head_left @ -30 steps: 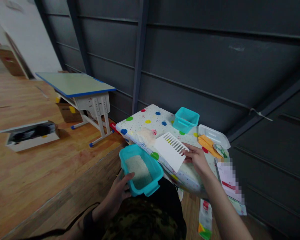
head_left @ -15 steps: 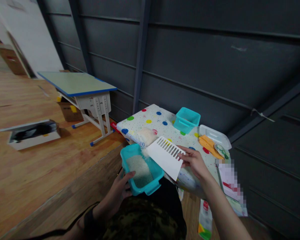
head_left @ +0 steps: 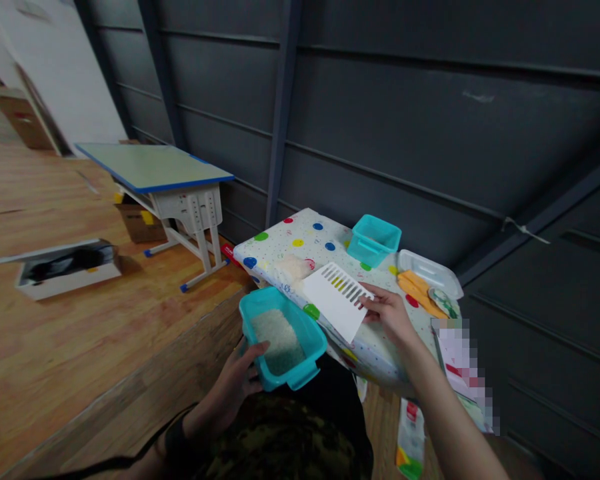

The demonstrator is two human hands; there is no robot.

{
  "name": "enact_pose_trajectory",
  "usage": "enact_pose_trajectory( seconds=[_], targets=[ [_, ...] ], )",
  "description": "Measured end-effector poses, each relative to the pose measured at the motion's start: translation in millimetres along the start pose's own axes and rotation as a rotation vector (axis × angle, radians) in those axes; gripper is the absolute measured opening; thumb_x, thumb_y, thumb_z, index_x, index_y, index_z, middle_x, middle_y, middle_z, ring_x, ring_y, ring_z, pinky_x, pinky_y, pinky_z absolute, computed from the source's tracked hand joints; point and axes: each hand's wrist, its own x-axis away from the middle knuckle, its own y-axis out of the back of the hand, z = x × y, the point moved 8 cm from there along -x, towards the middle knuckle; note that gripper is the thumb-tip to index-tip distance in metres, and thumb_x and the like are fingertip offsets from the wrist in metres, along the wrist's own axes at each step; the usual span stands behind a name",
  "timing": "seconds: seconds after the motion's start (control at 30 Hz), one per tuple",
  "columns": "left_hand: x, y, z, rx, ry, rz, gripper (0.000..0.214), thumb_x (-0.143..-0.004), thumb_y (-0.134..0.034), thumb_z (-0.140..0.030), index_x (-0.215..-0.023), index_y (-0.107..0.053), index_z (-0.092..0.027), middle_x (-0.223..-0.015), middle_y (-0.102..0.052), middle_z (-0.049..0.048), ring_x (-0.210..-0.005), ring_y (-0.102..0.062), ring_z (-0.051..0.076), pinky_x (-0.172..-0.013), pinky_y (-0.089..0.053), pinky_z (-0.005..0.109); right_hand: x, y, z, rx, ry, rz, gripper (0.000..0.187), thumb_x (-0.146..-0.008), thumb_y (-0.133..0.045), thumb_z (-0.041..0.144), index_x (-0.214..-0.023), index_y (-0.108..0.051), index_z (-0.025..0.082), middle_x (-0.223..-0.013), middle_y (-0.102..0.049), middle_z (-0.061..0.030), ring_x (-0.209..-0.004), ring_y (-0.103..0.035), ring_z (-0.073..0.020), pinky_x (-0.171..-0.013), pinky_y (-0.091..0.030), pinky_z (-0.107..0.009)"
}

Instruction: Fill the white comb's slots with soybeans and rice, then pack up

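Note:
My left hand (head_left: 237, 377) grips the near left side of a teal plastic container (head_left: 307, 327), thumb over the rim. White rice-like grains (head_left: 277, 337) lie inside it, and it is held tilted just off the table's near edge, above my lap. Between the thumb and fingers of my right hand (head_left: 387, 313) is a flat white slotted scraper (head_left: 333, 303), held by its slotted right end. The scraper is over the near part of the table, right of a low pale heap of grains (head_left: 291, 268) on the tablecloth.
A dotted tablecloth (head_left: 275, 241) covers the table. At its back stands a second teal container (head_left: 373, 243); to the right are a clear tray (head_left: 443, 272), an orange cloth (head_left: 415, 290) and a blurred-out sheet (head_left: 457, 360). A dark panelled wall (head_left: 410, 133) rises directly behind.
The scraper in my right hand has moved slightly up and right, away from the container and over the tablecloth. The container in my left hand has barely shifted.

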Motion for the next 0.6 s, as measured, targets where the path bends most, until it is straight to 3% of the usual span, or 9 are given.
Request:
enact_pose_trajectory(
  seconds=[0.27, 0.47, 0.6],
  targets=[
    [11.0, -9.1, -2.9, -0.03, 0.016, 0.042, 0.066, -0.1, -0.075, -0.031, -0.161, -0.052, -0.018, -0.146, -0.076, 0.0219, -0.105, -0.086, 0.034, -0.079, -0.071, 0.043, -9.6, 6.1, 7.5, -0.034, 0.055, -0.121, 0.058, -0.059, -0.091, 0.034, -0.114, -0.089, 0.017, -0.101, -0.086, -0.0114, -0.072, -0.07, -0.0228, -0.057, -0.058, -0.033],
    [9.6, -9.0, -2.4, -0.039, -0.01, 0.048, 0.066, -0.099, -0.076, -0.031, -0.16, -0.053, -0.023, -0.149, -0.075, 0.0193, -0.111, -0.084, 0.034, -0.085, -0.072, 0.045, 13.7, -21.0, 1.3, -0.008, -0.05, 0.079, 0.056, -0.059, -0.095, 0.033, -0.113, -0.09, 0.02, -0.094, -0.085, -0.0092, -0.07, -0.072, -0.0229, -0.054, -0.058, -0.031],
    [5.0, -4.9, 0.7, -0.061, -0.014, 0.022, 0.059, -0.099, -0.077, -0.031, -0.153, -0.057, -0.021, -0.147, -0.075, 0.0199, -0.105, -0.085, 0.033, -0.081, -0.072, 0.044, 17.3, -14.2, 10.7, -0.027, -0.019, 0.074, 0.059, -0.06, -0.097, 0.036, -0.117, -0.089, 0.02, -0.088, -0.083, -0.0079, -0.07, -0.071, -0.0221, -0.053, -0.055, -0.029]
  ],
)
